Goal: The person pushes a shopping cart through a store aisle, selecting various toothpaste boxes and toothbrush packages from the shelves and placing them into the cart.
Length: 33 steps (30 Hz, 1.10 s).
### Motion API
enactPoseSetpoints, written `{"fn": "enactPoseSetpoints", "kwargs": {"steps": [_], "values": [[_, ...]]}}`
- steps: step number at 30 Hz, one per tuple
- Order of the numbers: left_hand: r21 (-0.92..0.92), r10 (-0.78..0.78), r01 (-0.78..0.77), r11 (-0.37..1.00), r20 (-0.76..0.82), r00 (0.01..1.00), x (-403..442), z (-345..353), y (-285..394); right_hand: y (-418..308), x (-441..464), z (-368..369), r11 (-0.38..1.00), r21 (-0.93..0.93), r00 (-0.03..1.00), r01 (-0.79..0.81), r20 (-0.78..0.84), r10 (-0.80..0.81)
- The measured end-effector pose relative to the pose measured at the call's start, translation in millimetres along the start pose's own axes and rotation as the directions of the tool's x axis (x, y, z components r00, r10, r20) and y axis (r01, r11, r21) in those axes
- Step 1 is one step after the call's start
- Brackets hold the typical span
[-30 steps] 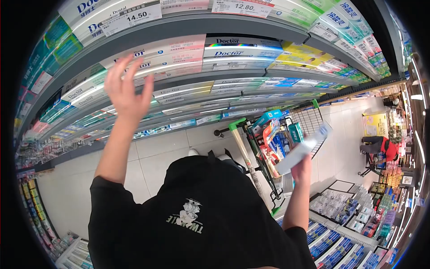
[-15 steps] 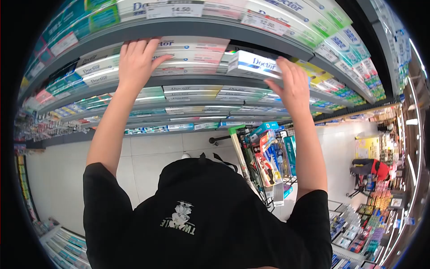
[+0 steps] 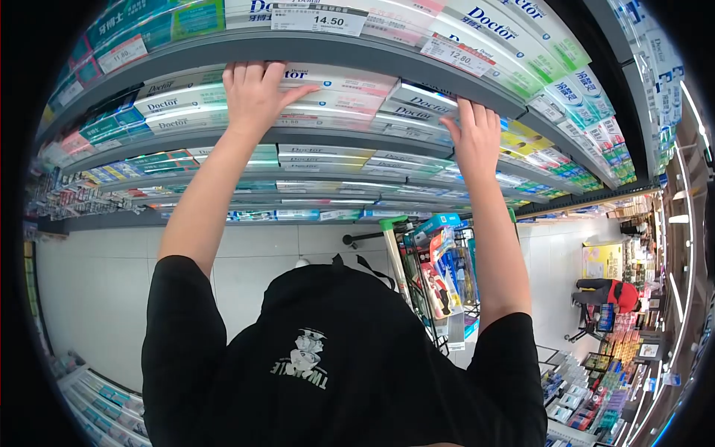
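On the shelf, my left hand [image 3: 253,97] rests with its fingers stretched over the top edge of white-and-pink toothpaste boxes [image 3: 346,89], its thumb spread to the right. To their right, a white-and-blue toothpaste box [image 3: 421,97] lies in the row on top of similar boxes. My right hand [image 3: 477,138] is against that box's right end, fingers extended upward and thumb apart in front. The fingertips of both hands are partly hidden under the shelf above.
A shelf edge [image 3: 402,56] with price tags runs just above my hands. Lower shelves hold more toothpaste boxes [image 3: 324,156]. A loaded shopping cart [image 3: 439,276] stands below my right arm. Farther right, a person in red [image 3: 624,296] is beside another cart.
The white-and-blue toothpaste box, held tilted out from the shelf earlier, now lies in the row. My right hand moved with it toward the shelf; my left hand stays on the white-and-pink boxes.
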<state>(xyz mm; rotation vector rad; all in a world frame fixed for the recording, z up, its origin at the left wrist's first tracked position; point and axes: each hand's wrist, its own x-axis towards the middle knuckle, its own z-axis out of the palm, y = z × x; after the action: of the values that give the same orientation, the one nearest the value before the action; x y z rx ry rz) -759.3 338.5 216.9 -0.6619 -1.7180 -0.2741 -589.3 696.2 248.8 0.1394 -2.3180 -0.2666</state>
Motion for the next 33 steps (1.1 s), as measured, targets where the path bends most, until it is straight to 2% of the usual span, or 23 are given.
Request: {"fn": "enactPoseSetpoints", "kwargs": {"steps": [6,9,12,15,18,24,27,30,33], "values": [[0.016,0.007,-0.006,1.0,-0.042,0.999,-1.7,4.8,-0.1,9.0,6.0,11.6,0.998,0.062,1.0,-0.009,-0.018,0.01],[0.033,0.011,-0.009,0.999,-0.059,0.998,-4.2,8.7,-1.3,14.0,11.3,10.9,0.986,0.089,0.978,-0.138,0.172,0.121],[0.048,0.016,-0.014,0.999,-0.054,0.998,-6.8,12.2,-2.2,24.6,23.3,9.3,0.979,0.197,0.981,-0.044,0.194,0.004],[0.06,0.016,-0.013,0.998,-0.051,0.999,-8.0,14.0,-3.5,21.0,32.2,3.8,0.982,0.112,0.923,-0.151,0.372,0.099],[0.059,0.019,-0.016,0.998,-0.05,0.999,-9.7,12.7,-3.1,28.0,33.2,15.4,0.992,0.101,0.944,-0.081,0.327,0.043],[0.066,0.043,-0.038,0.997,-0.075,0.996,-5.8,12.3,-2.5,30.9,36.3,16.7,0.987,0.09,0.906,-0.134,0.415,0.085],[0.073,0.056,-0.05,0.996,-0.083,0.995,-3.5,12.6,-3.2,30.6,30.8,18.8,0.997,0.056,0.951,-0.055,0.306,0.035],[0.082,0.052,-0.046,0.996,-0.072,0.996,-6.1,12.8,-2.4,31.0,31.0,13.9,0.993,0.043,0.918,-0.107,0.389,0.082],[0.101,0.057,-0.05,0.994,-0.068,0.996,-6.1,14.3,-3.5,30.1,28.9,14.8,0.985,0.084,0.916,-0.15,0.386,0.106]]}}
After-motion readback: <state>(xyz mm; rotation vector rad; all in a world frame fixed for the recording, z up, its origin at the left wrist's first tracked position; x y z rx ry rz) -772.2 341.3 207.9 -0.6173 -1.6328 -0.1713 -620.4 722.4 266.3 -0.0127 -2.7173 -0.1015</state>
